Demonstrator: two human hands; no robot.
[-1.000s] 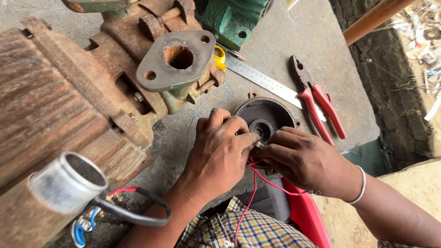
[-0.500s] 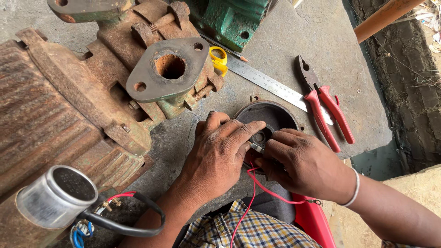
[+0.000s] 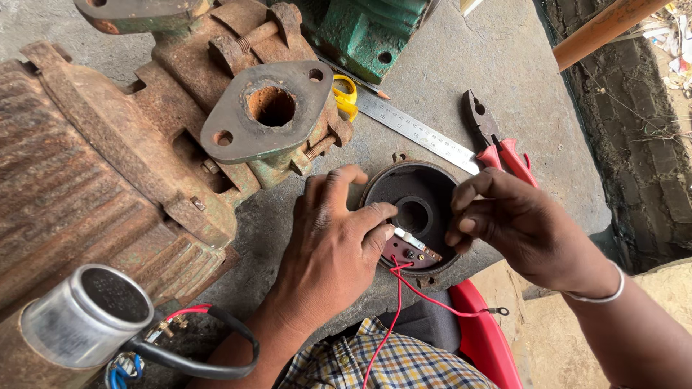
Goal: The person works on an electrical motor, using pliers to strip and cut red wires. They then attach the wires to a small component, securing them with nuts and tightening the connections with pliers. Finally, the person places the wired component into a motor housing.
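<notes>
Below, both hands (image 3: 404,238) on round dark metal cover (image 3: 418,193).

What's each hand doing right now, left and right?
Left hand: fingers curled on the round black cover, thumb at its terminal plate.
Right hand: gripping the cover's right rim, fingers bent.

Left hand (image 3: 328,241) and right hand (image 3: 515,223) grip a round black cover (image 3: 418,212) on the surface (image 3: 504,79); red wires (image 3: 404,288) trail below, pliers (image 3: 497,148) lie beside.
</notes>
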